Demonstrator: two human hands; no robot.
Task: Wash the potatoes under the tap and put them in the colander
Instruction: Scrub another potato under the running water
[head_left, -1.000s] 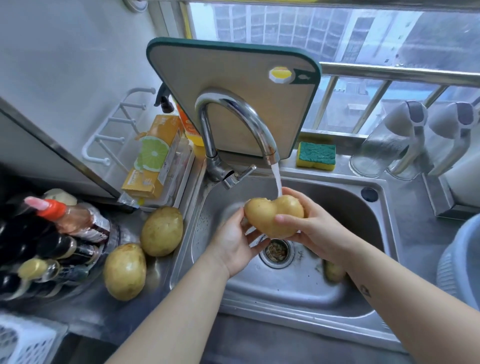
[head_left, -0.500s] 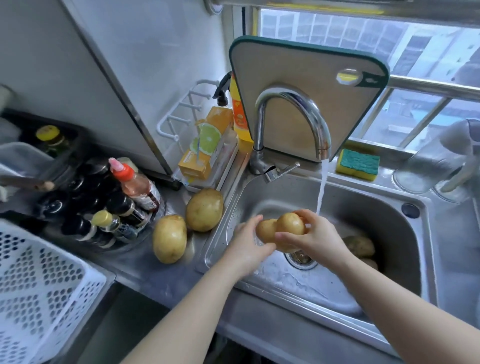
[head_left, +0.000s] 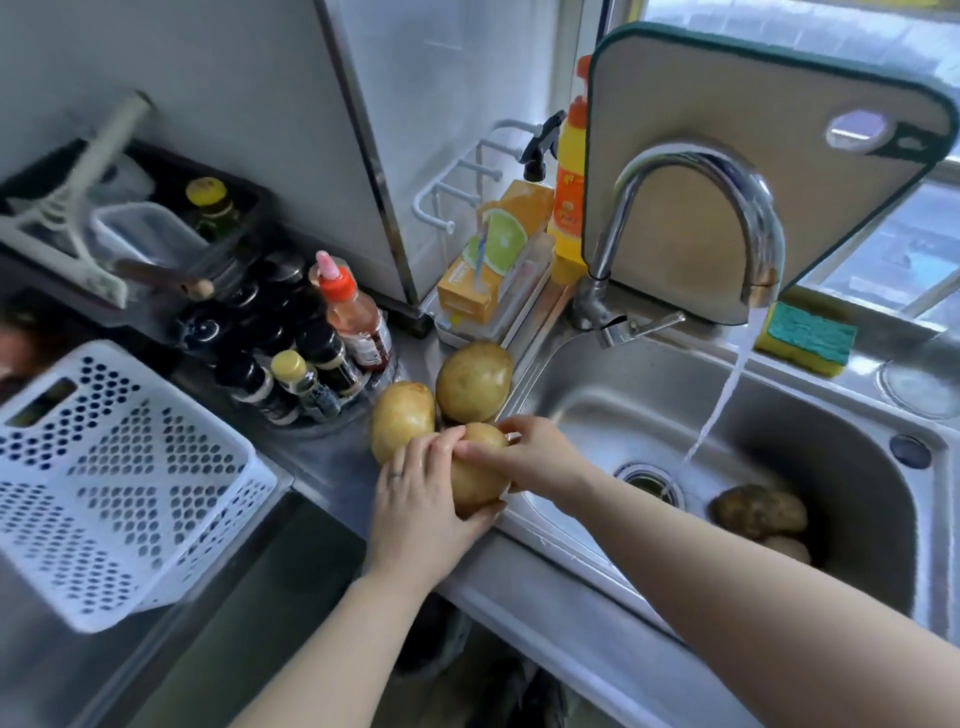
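Head view, left hand (head_left: 415, 499) wrapping potato (head_left: 480, 480), right hand (head_left: 537, 457) pinching its top

You have a brushed stainless-steel sink (head_left: 810, 415), dull grey with a wet sheen, on a bench (head_left: 327, 462) of the same metal. The tap (head_left: 696, 166) is polished chrome, mirror-bright. Your held potato (head_left: 480, 483) has smooth, wet, glossy yellow skin; the sink potatoes (head_left: 758, 512) look rougher, matt and brown. The colander (head_left: 119, 467) is white perforated plastic, satin. The sponge (head_left: 808, 338) pairs coarse green scouring fibre with yellow foam. The cutting board (head_left: 727, 104) looks matt and speckled, with a green rim
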